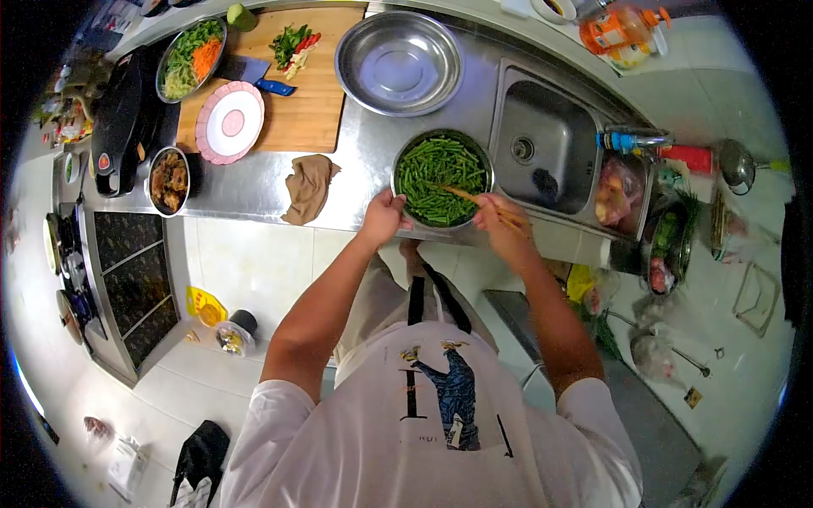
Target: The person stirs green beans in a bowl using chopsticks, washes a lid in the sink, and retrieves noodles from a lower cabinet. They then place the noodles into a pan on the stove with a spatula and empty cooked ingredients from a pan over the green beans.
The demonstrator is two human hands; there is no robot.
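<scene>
Bowl point(485, 154), beans point(436, 173) inside: likely weighty, stiff; best held by the rim, where left grip point(385, 218) clasps. Chopsticks point(460, 194): probably light; right grip point(502, 222) closed around them.

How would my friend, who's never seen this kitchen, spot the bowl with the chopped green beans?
Find the metal sink, then look just left, near the front of the counter. There the left hand holds a round bowl, and the right hand holds chopsticks in it. Unlike the bigger basin behind it, this one is full of chopped green beans.
</scene>
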